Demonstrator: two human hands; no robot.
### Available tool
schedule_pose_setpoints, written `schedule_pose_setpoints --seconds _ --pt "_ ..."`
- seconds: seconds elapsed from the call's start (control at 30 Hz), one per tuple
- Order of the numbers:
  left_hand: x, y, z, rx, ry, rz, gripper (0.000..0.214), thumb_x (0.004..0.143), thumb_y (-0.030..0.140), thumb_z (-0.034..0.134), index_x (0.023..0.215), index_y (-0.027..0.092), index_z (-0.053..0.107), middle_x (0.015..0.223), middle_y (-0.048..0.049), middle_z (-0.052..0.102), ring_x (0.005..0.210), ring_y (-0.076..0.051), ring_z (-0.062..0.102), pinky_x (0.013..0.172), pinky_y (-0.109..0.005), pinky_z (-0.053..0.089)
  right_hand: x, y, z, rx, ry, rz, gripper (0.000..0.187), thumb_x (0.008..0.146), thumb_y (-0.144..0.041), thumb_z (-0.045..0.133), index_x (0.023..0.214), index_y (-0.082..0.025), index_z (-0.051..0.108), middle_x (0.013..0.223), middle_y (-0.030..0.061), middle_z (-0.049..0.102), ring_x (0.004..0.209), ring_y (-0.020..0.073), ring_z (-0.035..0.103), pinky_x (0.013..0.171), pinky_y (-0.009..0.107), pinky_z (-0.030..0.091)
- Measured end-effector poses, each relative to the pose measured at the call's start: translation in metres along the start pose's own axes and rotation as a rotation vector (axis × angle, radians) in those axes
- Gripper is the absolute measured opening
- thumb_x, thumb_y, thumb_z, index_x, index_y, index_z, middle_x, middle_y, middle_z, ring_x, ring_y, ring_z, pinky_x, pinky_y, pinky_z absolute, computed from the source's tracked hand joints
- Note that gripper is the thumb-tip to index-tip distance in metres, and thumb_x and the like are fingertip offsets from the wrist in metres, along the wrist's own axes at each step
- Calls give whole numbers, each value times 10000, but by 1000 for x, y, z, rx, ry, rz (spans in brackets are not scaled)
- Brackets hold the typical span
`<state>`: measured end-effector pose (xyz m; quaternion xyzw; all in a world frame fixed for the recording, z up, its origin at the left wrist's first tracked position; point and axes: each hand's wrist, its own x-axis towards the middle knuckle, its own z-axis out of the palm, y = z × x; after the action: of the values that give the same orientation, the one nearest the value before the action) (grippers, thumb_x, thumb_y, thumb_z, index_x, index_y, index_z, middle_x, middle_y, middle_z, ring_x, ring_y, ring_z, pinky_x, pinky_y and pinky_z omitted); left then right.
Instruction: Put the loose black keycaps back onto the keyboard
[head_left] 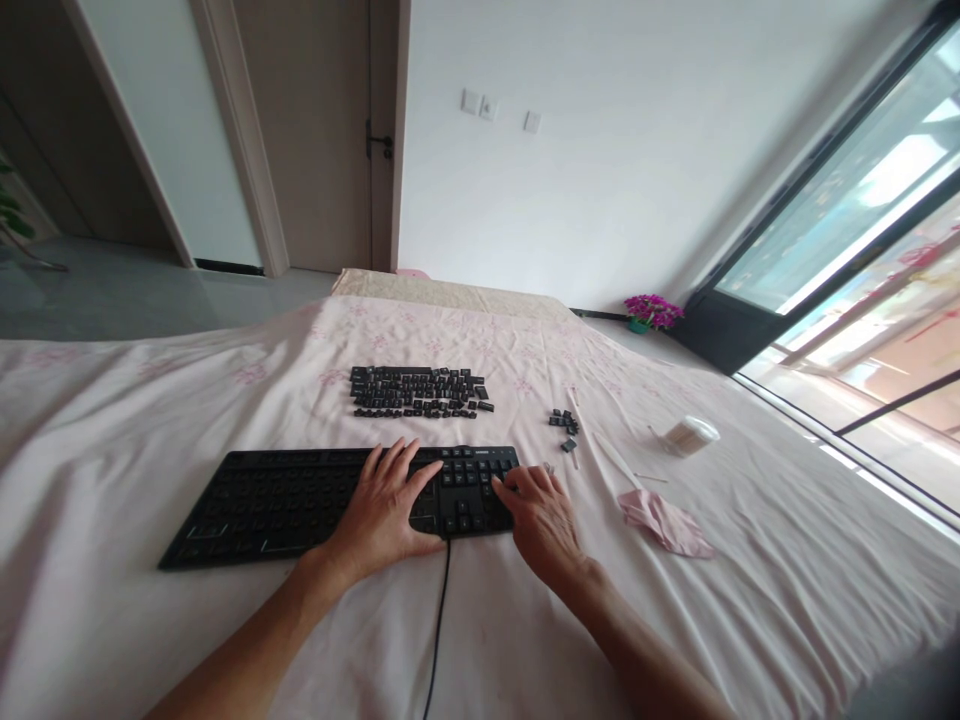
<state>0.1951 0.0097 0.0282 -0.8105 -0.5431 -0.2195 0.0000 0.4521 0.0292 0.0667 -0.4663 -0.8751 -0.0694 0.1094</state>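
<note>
A black keyboard (pixel 300 500) lies on the pink floral bed sheet, its cable running toward me. Many key positions on its left side look stripped of caps, while caps still sit in the right-hand blocks. My left hand (pixel 386 505) rests across the keyboard's middle with fingers spread. At the right end, my right hand (pixel 544 515) is curled, its thumb on the number pad; whatever its fingertips hold, if anything, is hidden. Beyond the keyboard, loose black keycaps (pixel 416 390) lie in rows. A smaller group of keycaps (pixel 564 420) is to the right.
A clear tub of cotton swabs (pixel 691 436) lies at the right, with a loose swab (pixel 651 477) near it. Closer in is a crumpled pink cloth (pixel 666 522). The black keyboard cable (pixel 439 620) crosses the sheet (pixel 750 620). Purple flowers (pixel 652 310) stand by the glass door.
</note>
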Motion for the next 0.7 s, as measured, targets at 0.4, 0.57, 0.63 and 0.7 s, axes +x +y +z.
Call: schedule_pose_setpoints --seconds 0.4,0.57,0.63,0.7 --pt "-1 -1 3 17 16 10 874 601 587 742 1375 258 503 1510 -155 379 1407 -381 285 1148 -581 176 -8 -4 1 59 13 -50 450 826 -37 547 1173 -296 671 1007 45 640 949 213 486 778 343 336" --pt "-1 -1 2 18 12 10 854 613 600 730 1367 262 513 1511 -146 381 1405 -376 291 1150 -577 177 -3 9 0 172 87 46 516 815 10 487 1144 -329 693 1052 25 650 955 199 503 804 333 364" --pt "-1 0 1 21 4 8 863 613 606 730 1370 254 512 1512 -153 377 1406 -381 285 1149 -582 177 0 16 -2 170 125 104 545 790 31 462 1143 -312 698 1057 31 655 956 206 504 809 338 372" --pt "-1 0 1 22 -5 7 880 607 607 736 1377 247 506 1515 -161 369 1409 -385 277 1149 -587 175 4 20 -3 135 139 122 561 777 38 451 1149 -301 698 1058 37 658 955 213 502 818 345 374"
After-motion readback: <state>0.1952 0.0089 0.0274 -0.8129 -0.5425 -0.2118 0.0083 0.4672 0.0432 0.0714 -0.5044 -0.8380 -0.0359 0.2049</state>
